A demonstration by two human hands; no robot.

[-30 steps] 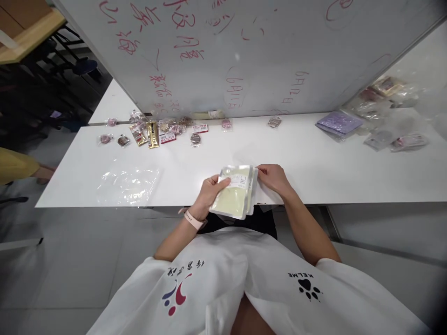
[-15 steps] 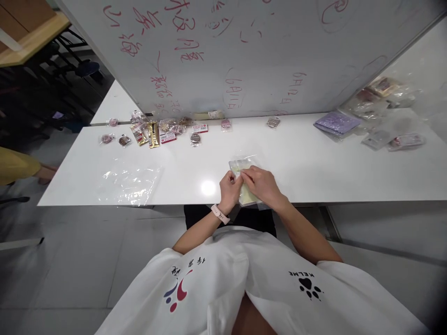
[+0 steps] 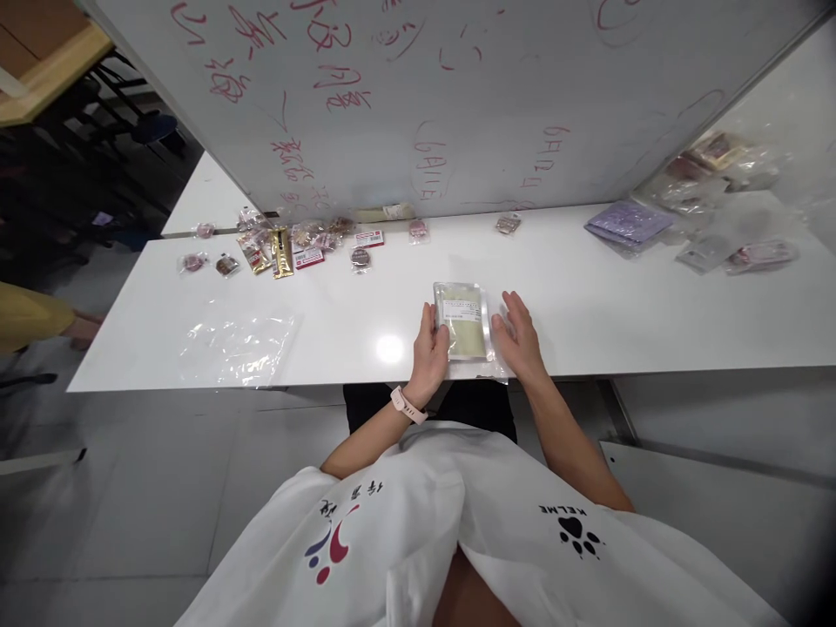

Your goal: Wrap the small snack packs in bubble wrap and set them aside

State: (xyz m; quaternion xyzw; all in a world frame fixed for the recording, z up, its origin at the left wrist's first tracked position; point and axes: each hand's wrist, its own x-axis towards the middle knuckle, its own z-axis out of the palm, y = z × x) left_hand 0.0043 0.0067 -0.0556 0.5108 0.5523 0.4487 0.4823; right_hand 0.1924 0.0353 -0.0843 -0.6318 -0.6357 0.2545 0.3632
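A flat pale-green pouch [image 3: 466, 335] with silvery edges and a white printed label is in front of me at the near edge of the table. My left hand [image 3: 429, 353] grips its left edge, the thumb lying over the front and the fingers along the side. Just to the right of the pouch, my right hand [image 3: 521, 338] is open with its fingers stretched out, apart from it and holding nothing. Clear plastic film [image 3: 487, 371] shows under the pouch's lower edge.
A crumpled clear plastic bag [image 3: 239, 350] lies to the left. Small wrapped packets, including a gold sachet [image 3: 281, 253], line the back left. Purple packets [image 3: 628, 226] and several clear bags are at the right. A whiteboard [image 3: 418, 104] stands behind; another person's arm [image 3: 39, 318] shows far left.
My right hand has let go of the pouch and moved right, opening. The pouch now faces me more squarely, with its label uncovered; my left hand has shifted to its left edge.
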